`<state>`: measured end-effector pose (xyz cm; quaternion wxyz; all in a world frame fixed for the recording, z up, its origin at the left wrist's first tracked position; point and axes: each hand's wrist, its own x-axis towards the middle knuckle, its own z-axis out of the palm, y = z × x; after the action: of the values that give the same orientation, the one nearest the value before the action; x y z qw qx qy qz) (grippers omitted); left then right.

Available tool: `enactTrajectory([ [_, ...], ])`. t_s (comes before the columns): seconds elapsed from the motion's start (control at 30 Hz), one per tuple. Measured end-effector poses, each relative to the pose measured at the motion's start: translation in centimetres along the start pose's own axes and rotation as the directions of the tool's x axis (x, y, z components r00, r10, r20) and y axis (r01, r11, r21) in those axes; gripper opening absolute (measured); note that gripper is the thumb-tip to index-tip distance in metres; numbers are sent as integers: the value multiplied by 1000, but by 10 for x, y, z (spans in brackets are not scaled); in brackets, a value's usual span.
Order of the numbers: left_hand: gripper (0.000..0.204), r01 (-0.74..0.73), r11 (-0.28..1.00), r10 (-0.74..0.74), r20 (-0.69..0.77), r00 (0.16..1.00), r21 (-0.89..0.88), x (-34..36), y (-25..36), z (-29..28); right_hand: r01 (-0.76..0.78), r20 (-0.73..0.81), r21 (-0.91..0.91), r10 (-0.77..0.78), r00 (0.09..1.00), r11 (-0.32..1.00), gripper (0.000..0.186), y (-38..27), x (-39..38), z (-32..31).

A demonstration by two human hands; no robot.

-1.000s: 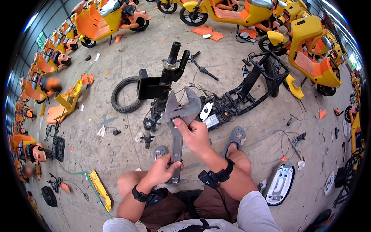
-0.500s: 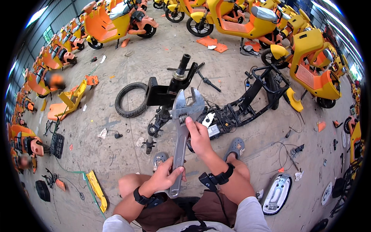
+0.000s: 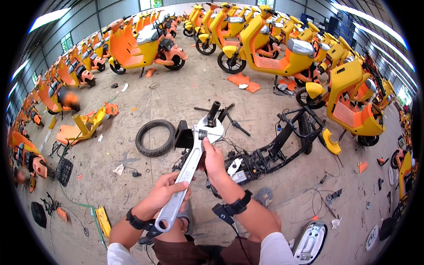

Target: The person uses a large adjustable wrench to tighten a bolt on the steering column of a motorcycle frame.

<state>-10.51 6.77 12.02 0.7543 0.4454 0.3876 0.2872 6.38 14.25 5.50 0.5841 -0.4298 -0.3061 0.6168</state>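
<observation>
A large silver adjustable wrench [image 3: 180,175] slants up and away from me, with both hands closed on it. Around the lower half of the handle wraps my left hand [image 3: 160,192], thumb lying along the metal. Closer to the jaws, my right hand [image 3: 213,161] grips the upper handle, thumb by the adjusting screw. The jaws overlap the base of an upright black tube [image 3: 214,109] on a black scooter frame part [image 3: 183,136]; whether they touch it I cannot tell. My hands and the wrench hide much of that part.
A loose tyre [image 3: 138,138] lies left of the frame part. To the right sits a bare black scooter frame [image 3: 282,148] with wiring. Yellow scooters [image 3: 269,59] stand in rows beyond. A yellow and orange body panel [image 3: 84,128] and an upturned seat [image 3: 311,243] are on the floor.
The wrench has moved forward and tilted, its jaws now at the upright tube and its handle end swung left. Both hands moved with it. My view has tipped up, showing more scooters.
</observation>
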Motion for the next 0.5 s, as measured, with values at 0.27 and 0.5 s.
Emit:
enactTrajectory([
  [0.27,35,208,965,-222,-72,972,-159,-8,72,-18,-181,184,130,156,971,975,56,-22,-8,18],
  [0.5,33,198,977,-204,-77,976,-83,-4,83,-44,-290,150,182,265,953,940,52,-32,-3,34],
])
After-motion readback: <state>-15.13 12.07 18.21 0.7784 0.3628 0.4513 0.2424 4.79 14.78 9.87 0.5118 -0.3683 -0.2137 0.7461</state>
